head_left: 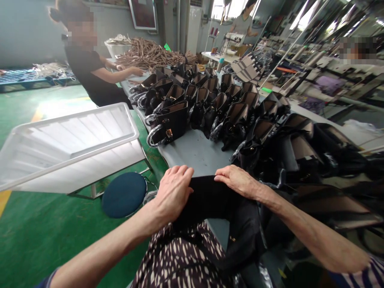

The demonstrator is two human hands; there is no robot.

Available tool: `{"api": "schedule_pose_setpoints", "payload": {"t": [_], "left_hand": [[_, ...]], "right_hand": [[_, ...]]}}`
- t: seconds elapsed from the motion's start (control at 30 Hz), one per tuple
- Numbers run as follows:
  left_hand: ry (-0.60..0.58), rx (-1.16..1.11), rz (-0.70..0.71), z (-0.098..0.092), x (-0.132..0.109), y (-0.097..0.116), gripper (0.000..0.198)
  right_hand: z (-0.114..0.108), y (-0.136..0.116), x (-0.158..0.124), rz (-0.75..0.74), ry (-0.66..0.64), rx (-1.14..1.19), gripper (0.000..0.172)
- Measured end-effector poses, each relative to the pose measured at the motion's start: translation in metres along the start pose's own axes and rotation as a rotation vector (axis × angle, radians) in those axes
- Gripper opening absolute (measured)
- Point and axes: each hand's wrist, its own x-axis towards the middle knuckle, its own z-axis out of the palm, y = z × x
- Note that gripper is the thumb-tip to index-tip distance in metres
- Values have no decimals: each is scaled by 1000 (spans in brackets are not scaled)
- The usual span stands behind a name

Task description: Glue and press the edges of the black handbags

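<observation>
A black handbag (210, 200) is held in front of my body, over the near edge of the table. My left hand (175, 192) is closed on the left end of its upper edge, fingers curled over the far side. Farther right, my right hand (240, 182) pinches the same edge between thumb and fingers. The bag's dark body hangs down to the right, with a small gold fitting low on it. Just beyond my hands stands another black handbag (177, 124), its handle wrapped in clear plastic.
Several open black bags with tan linings crowd the grey table (198, 154). At left are a white plastic tub (69, 136) and a round blue stool (124, 195). A co-worker (87, 68) stands at the far left, near a heap of brown strips (147, 54).
</observation>
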Motion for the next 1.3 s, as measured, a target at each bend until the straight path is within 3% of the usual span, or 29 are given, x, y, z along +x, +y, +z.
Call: {"api": "schedule_pose_setpoints", "payload": {"t": [0.07, 0.2, 0.33, 0.4, 0.53, 0.63, 1.0, 1.17, 1.3], "left_hand": [[161, 89, 55, 15, -18, 7, 24], [433, 154, 93, 54, -34, 13, 28], [583, 157, 178, 72, -37, 14, 32], [617, 132, 135, 70, -40, 11, 30], [696, 36, -104, 60, -50, -3, 26], [728, -20, -151, 58, -55, -11, 26], [725, 41, -3, 67, -20, 2, 20], [781, 62, 105, 74, -19, 1, 20], [767, 17, 105, 72, -17, 3, 15]], "right_hand": [[2, 1, 1, 8, 2, 3, 30], [4, 0, 1, 12, 20, -4, 31], [4, -2, -1, 32, 23, -7, 32], [4, -1, -3, 55, 31, -5, 31], [5, 0, -5, 98, 40, -18, 33], [6, 1, -5, 119, 32, -10, 33], [9, 0, -7, 115, 50, -25, 32], [10, 1, -7, 119, 58, -34, 30], [10, 2, -7, 121, 60, -36, 30]]}}
